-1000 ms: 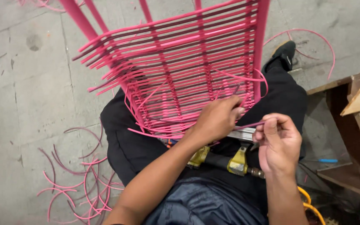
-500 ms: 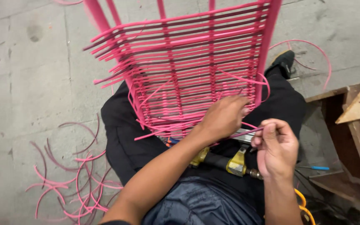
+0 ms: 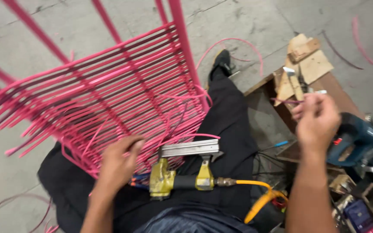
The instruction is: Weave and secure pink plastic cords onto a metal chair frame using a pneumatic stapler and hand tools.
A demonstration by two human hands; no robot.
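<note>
Left hand [image 3: 117, 166] fingers curled on the pink woven frame [image 3: 109, 99] at lower left; right hand [image 3: 318, 118], raised at right, pinches a pink strand [image 3: 283, 101]; pneumatic stapler [image 3: 182, 174] lies crosswise between them, nearer the left.

We look steeply down from one head camera, close over our lap [image 3: 221, 129], toward the floor [image 3: 247, 21].

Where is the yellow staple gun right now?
In the head view, the yellow staple gun lies across the person's lap, low centre, just right of the left hand and below the pink woven frame.
</note>
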